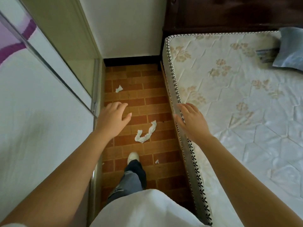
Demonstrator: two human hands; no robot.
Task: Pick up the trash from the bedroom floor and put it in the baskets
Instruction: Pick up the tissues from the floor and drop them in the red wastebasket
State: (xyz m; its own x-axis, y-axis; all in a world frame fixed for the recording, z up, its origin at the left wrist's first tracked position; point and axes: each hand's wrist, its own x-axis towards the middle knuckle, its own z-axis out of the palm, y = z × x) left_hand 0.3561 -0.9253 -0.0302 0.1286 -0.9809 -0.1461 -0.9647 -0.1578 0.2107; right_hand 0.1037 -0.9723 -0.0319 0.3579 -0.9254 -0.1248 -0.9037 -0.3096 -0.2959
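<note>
A long twisted white tissue (145, 133) lies on the brick-pattern floor (144, 95) in the narrow aisle, just ahead of my foot. A smaller crumpled white scrap (119, 88) lies farther along the aisle. A tiny white bit (157, 161) sits near my shoe. My left hand (113, 117) hovers open above the floor, left of the long tissue, holding nothing. My right hand (191, 120) is open over the mattress edge, fingers spread, empty. No basket is in view.
A wardrobe with sliding doors (41, 104) walls the aisle on the left. A bed with a quilted mattress (237, 104) and dark headboard (229, 13) bounds the right. A blue pillow (290, 51) lies on it. My white shoe (133, 157) steps forward. The aisle ends at a white wall (127, 30).
</note>
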